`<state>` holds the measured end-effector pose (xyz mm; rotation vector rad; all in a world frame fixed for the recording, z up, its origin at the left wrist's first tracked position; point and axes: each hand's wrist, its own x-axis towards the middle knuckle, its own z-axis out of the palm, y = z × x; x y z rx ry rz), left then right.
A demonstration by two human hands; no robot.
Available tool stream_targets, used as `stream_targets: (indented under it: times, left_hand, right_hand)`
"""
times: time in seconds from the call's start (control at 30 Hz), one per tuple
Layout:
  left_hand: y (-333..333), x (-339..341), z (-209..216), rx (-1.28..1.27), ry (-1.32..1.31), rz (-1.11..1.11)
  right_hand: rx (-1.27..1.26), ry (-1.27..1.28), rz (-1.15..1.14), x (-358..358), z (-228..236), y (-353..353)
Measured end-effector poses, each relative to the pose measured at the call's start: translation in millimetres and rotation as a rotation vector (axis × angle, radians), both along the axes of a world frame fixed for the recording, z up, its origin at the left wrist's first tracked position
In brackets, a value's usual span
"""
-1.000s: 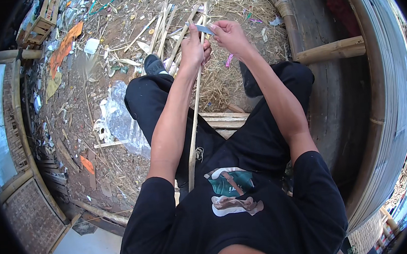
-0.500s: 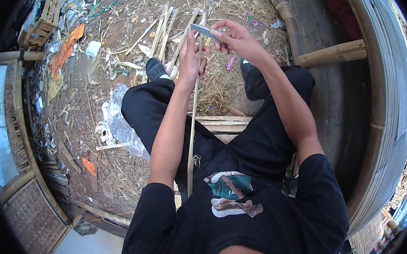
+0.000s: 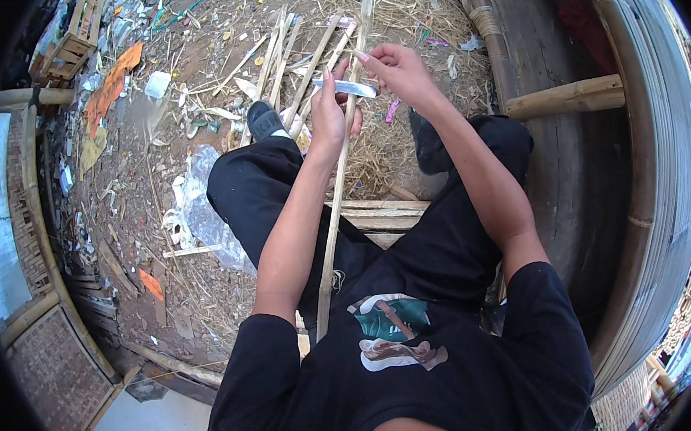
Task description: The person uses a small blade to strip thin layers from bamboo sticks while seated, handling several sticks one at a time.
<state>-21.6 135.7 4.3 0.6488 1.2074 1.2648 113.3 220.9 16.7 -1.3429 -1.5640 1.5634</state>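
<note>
A long thin bamboo strip runs from my lap up and away over the ground. My left hand grips this strip near its upper part. My right hand holds a knife with a pale blade, and the blade lies crosswise against the strip just above my left hand. Both my legs in black trousers stretch out under the strip.
More bamboo strips and shavings lie on the dirt ahead. A clear plastic sheet and orange scraps lie at left. Bamboo poles and a curved wooden wall stand at right. A wooden plank lies under my legs.
The knife in my right hand has travelled up along the strip, away from my body. My left hand has stayed on the strip.
</note>
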Motion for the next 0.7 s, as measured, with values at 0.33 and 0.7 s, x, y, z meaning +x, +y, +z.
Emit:
stream_targets:
  times: [0.33,0.7]
  left_hand:
    - [-3.0,7.7,-1.0,-0.026,0.059,0.072]
    - [0.8,4.8,-1.0,-0.054,0.001,0.063]
  right_hand:
    - [0.31,-0.175,-0.001,-4.8,11.3,-5.6]
    - [-0.057,0.306,0.002,-3.8,-3.2,-2.4]
